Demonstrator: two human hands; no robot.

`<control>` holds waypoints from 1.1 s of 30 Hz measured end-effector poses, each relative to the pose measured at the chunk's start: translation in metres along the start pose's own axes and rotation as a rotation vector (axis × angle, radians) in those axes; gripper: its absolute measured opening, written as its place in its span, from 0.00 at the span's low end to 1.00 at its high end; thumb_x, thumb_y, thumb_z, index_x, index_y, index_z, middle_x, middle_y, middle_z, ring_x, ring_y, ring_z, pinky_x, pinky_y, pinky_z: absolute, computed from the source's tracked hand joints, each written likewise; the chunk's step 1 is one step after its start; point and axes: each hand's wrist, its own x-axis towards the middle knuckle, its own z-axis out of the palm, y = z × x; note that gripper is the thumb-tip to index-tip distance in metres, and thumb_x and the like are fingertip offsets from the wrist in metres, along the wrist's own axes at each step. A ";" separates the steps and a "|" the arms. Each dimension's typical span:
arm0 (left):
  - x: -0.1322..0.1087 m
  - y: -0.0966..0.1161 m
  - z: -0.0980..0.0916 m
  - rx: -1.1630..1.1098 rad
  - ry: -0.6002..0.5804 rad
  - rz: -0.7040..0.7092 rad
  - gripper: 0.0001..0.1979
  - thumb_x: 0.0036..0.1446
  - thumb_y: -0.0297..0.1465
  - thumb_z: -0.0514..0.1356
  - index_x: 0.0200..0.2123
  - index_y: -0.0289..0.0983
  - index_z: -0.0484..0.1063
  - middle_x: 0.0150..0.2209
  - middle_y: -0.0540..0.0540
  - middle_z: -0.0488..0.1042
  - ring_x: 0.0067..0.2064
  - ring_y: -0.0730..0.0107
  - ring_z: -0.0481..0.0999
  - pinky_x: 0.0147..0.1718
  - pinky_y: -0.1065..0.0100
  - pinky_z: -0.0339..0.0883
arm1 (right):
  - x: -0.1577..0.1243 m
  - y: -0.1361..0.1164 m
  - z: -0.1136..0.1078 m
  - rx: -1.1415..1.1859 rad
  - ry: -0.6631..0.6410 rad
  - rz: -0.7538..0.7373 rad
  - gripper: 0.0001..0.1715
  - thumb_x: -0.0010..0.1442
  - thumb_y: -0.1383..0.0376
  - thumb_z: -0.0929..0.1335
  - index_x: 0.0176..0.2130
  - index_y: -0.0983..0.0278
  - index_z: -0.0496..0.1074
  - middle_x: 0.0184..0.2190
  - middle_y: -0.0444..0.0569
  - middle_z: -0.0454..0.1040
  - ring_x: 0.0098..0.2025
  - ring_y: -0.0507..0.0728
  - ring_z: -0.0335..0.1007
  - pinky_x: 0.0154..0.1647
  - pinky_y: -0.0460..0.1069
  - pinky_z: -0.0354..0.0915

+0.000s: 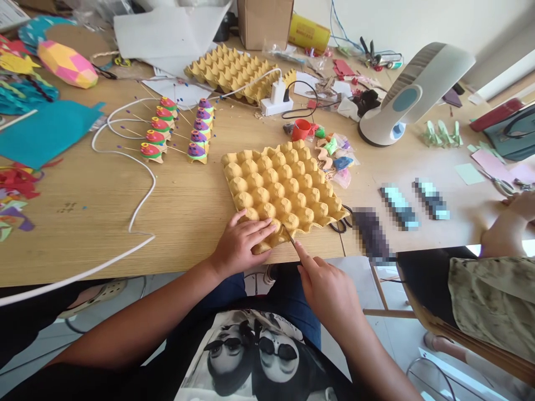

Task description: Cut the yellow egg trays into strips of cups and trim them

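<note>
A yellow pulp egg tray (278, 186) lies bumps-up near the table's front edge. My left hand (242, 239) grips its near left corner, fingers over the bumps and thumb by the near edge. In my closed right hand (328, 287) is a knife (288, 234) with a thin dark blade; its handle is hidden in my palm. The index finger stretches along the knife, and the tip touches the tray's near side, just right of my left fingers.
Painted egg-cup caterpillars (200, 131) stand in two rows behind left, with pins sticking out. A white cable (144, 203) curves over the table (188, 223). Another egg tray (234, 72), a power strip (277, 104) and a lamp (412, 100) stand farther back. Another person's hand (510, 220) rests at right.
</note>
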 end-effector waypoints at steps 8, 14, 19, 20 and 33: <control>0.000 0.001 0.000 -0.011 0.014 -0.002 0.24 0.65 0.41 0.65 0.62 0.43 0.75 0.60 0.43 0.80 0.54 0.56 0.83 0.70 0.45 0.54 | 0.005 -0.002 -0.011 -0.021 -0.081 0.020 0.33 0.75 0.65 0.62 0.75 0.56 0.58 0.37 0.47 0.82 0.35 0.56 0.81 0.28 0.49 0.60; 0.000 0.001 0.001 -0.013 -0.003 -0.019 0.25 0.65 0.42 0.64 0.63 0.45 0.74 0.60 0.43 0.79 0.55 0.56 0.82 0.70 0.44 0.54 | 0.010 -0.005 -0.018 -0.022 -0.087 0.014 0.33 0.74 0.65 0.62 0.75 0.57 0.58 0.38 0.49 0.83 0.37 0.57 0.82 0.29 0.48 0.62; -0.001 0.001 0.000 -0.013 -0.047 -0.051 0.25 0.65 0.43 0.63 0.63 0.46 0.75 0.61 0.43 0.79 0.56 0.54 0.82 0.71 0.43 0.53 | 0.007 -0.009 -0.026 -0.075 -0.129 0.028 0.34 0.74 0.67 0.62 0.75 0.58 0.58 0.37 0.50 0.83 0.35 0.57 0.82 0.29 0.47 0.63; -0.001 0.002 0.000 -0.014 -0.049 -0.053 0.25 0.65 0.43 0.63 0.63 0.46 0.75 0.61 0.43 0.79 0.56 0.54 0.81 0.71 0.43 0.53 | 0.007 -0.010 -0.027 -0.081 -0.132 0.028 0.34 0.74 0.67 0.62 0.75 0.58 0.59 0.37 0.51 0.83 0.35 0.57 0.82 0.29 0.47 0.63; -0.001 0.002 0.000 -0.001 -0.019 -0.026 0.24 0.66 0.43 0.63 0.63 0.44 0.75 0.61 0.43 0.78 0.55 0.55 0.82 0.71 0.44 0.53 | 0.004 -0.006 -0.032 -0.141 -0.165 -0.009 0.37 0.73 0.69 0.63 0.76 0.58 0.55 0.36 0.50 0.83 0.33 0.56 0.82 0.26 0.48 0.61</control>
